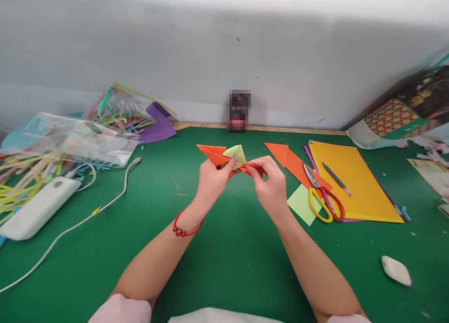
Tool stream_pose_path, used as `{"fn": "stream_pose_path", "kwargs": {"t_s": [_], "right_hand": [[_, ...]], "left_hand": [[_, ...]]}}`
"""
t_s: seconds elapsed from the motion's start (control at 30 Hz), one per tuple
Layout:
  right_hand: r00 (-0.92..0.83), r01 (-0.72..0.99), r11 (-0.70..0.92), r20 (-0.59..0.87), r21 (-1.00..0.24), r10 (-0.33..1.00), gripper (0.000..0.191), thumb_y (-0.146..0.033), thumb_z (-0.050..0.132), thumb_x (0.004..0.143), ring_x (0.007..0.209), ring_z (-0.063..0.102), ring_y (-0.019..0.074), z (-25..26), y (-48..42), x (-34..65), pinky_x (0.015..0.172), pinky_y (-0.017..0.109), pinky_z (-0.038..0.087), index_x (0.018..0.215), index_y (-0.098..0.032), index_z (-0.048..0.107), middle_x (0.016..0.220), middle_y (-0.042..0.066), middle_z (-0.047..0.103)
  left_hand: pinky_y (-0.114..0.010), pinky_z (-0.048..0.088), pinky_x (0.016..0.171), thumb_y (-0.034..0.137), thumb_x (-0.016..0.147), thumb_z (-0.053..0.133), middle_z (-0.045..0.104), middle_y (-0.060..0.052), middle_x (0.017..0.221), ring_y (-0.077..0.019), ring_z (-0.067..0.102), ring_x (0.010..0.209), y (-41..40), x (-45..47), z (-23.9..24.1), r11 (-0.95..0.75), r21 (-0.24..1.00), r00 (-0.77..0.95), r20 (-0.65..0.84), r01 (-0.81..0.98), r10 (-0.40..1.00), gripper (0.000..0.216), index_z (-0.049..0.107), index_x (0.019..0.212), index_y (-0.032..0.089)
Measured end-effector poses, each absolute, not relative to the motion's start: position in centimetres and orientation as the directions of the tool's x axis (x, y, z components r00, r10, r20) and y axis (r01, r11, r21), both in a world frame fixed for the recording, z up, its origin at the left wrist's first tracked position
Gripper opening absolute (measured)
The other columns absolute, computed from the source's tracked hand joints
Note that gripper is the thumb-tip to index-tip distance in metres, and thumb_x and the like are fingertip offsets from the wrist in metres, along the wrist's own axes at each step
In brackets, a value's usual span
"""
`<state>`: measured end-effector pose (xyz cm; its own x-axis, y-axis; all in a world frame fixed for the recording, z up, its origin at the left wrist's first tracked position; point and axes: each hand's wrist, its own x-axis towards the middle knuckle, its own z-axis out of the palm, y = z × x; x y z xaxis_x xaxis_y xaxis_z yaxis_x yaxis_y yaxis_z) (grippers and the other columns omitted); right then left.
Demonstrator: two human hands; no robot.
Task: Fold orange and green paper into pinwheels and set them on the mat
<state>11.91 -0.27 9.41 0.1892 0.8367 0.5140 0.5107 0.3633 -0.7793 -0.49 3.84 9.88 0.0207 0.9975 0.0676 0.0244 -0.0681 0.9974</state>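
I hold a folded orange and pale green paper piece above the middle of the green table, my left hand and right hand each pinching one end. Yellow-handled scissors lie on coloured paper sheets toward the right edge.

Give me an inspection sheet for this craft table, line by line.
Surface: green table mat, dotted with small paper scraps.
Job's things: folded orange paper with a pale green piece tucked in, held above the mat.
Clutter: scissors, yellow sheet stack, orange offcuts, paper strips, plastic bag, white pebble-shaped object.
Grips: left hand and right hand both pinch the folded orange paper.
Cables: white cable lies beside the power bank, plug end loose.
Surroundings: grey wall; patterned papers at right.
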Motion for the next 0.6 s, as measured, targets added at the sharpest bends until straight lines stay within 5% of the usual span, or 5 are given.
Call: {"fn": "stream_pose_path", "kwargs": {"t_s": [0.2, 0.6], "right_hand": [[0.184, 0.646, 0.381, 0.619, -0.661, 0.764, 0.015, -0.018, 0.046, 0.089, 0.072, 0.056, 0.0160, 8.85, -0.44, 11.81, 0.063, 0.030, 0.049, 0.082, -0.022, 0.057, 0.079, 0.004, 0.057], [0.115, 0.781, 0.307, 0.608, -0.545, 0.786, 0.015, -0.013, 0.046, 0.088, 0.072, 0.055, 0.0169, 8.72, -0.35, 11.88, 0.064, 0.030, 0.046, 0.079, -0.020, 0.056, 0.079, 0.005, 0.058]], "left_hand": [[-0.029, 0.056, 0.062, 0.035, 0.071, 0.068, 0.070, -0.005, 0.075, -0.0188, 0.067, 0.068, 3.48, -0.13, 9.71, -0.055, 0.998, 0.034, 0.055, 0.008, 0.998, 0.021, 0.066, 0.075, 0.015], [-0.021, 0.045, 0.048, 0.027, 0.072, 0.064, 0.066, 0.000, 0.059, -0.0137, 0.059, 0.056, 3.50, -0.17, 9.36, -0.230, 0.952, 0.029, 0.228, 0.203, 0.973, 0.016, 0.063, 0.061, 0.016]]}}
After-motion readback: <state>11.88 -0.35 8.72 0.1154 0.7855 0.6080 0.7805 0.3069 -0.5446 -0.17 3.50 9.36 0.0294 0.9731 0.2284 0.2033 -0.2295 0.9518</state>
